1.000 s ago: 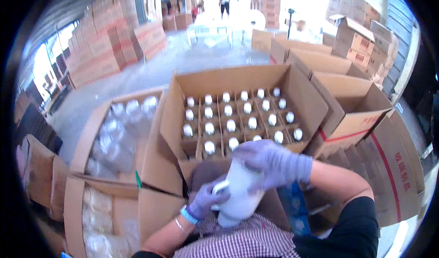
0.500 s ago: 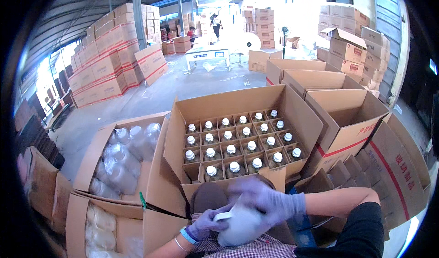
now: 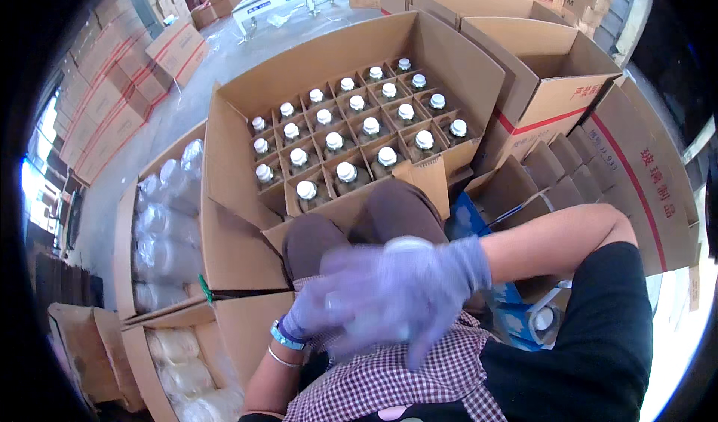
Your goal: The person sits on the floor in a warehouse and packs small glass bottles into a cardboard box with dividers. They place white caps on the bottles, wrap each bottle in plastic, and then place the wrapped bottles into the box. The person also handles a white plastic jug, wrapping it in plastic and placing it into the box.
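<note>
Left hand (image 3: 313,313), right hand (image 3: 410,284) blurred by pale item (image 3: 408,243), couldn't tell grips; dividers (image 3: 327,177) kept capped bottles (image 3: 346,172) upright, apart.

Single fisheye view from the wearer's head, facing forward and steeply downward. The purple-gloved left hand (image 3: 310,311) and purple-gloved right hand (image 3: 410,284) lie close below the lens; the open brown cardboard carton (image 3: 318,62) of white-capped bottles (image 3: 334,140) stands beyond; grey floor (image 3: 224,59) recedes behind it.

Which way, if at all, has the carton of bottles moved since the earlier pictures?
No: the carton of bottles still stands beside the open carton on its right; only the view shifted.
</note>
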Action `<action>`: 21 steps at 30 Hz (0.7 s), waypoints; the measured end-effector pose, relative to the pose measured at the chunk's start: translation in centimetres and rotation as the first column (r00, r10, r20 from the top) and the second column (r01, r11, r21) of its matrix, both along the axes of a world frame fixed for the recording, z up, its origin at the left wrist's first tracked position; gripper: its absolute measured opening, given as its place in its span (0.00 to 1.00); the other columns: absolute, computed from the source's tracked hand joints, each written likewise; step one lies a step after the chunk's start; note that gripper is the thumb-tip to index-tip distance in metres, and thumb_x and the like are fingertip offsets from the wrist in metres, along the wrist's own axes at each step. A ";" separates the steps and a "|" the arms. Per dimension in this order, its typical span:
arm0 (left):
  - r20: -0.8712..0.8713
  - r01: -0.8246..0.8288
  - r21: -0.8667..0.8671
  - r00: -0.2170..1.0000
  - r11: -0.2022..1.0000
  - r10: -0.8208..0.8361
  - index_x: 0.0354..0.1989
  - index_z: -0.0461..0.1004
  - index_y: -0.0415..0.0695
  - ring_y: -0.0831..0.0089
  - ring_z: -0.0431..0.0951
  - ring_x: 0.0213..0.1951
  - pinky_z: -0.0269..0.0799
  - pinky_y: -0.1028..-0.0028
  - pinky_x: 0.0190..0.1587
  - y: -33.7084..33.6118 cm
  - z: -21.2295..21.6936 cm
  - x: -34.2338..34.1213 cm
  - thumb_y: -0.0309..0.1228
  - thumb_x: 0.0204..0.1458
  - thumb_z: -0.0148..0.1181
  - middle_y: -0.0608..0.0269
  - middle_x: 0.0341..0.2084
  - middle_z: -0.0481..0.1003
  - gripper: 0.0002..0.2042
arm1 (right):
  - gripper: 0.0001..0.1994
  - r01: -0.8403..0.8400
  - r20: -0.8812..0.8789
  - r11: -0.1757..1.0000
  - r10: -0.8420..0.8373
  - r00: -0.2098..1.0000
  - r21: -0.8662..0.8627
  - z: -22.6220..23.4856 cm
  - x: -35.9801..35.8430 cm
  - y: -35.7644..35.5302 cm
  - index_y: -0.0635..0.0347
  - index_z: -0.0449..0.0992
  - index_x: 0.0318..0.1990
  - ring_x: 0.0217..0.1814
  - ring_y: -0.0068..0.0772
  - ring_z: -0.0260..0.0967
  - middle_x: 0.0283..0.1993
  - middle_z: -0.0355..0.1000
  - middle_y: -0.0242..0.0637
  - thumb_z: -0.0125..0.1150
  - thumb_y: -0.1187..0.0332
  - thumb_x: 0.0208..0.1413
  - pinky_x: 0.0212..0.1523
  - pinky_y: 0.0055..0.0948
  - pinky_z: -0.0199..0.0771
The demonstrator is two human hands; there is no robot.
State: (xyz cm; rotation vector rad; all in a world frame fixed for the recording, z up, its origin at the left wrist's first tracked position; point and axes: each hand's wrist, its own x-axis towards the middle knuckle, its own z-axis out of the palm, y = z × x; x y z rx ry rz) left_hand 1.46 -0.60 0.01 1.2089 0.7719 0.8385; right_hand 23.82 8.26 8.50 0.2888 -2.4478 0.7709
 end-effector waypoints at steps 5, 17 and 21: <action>-0.083 -0.211 0.166 0.970 0.963 0.227 0.57 0.75 0.37 0.63 0.67 0.64 0.65 0.60 0.64 -1.9 -4.7 1.5 0.42 0.47 0.72 0.51 0.65 0.64 0.30 | 0.28 0.306 0.184 0.875 -0.253 0.950 -0.376 -2.1 -1.3 2.0 0.62 0.67 0.63 0.65 0.48 0.64 0.61 0.67 0.50 0.54 0.55 0.59 0.67 0.43 0.63; 0.044 0.050 0.002 0.998 0.999 -0.050 0.58 0.74 0.37 0.65 0.56 0.71 0.53 0.61 0.71 -1.4 -3.5 0.3 0.31 0.46 0.72 0.51 0.72 0.54 0.28 | 0.36 0.080 0.058 0.996 -0.081 0.995 0.034 -3.7 0.1 2.1 0.62 0.62 0.67 0.72 0.56 0.55 0.68 0.61 0.51 0.53 0.46 0.59 0.72 0.51 0.50; -0.666 0.206 0.721 0.470 0.662 0.579 0.60 0.74 0.49 0.51 0.56 0.71 0.53 0.54 0.70 -3.6 -6.7 6.6 0.44 0.51 0.68 0.47 0.71 0.55 0.27 | 0.17 0.823 0.465 0.307 -0.706 0.534 -0.478 -15.9 1.2 6.6 0.69 0.68 0.57 0.57 0.45 0.68 0.54 0.69 0.50 0.45 0.68 0.67 0.60 0.39 0.67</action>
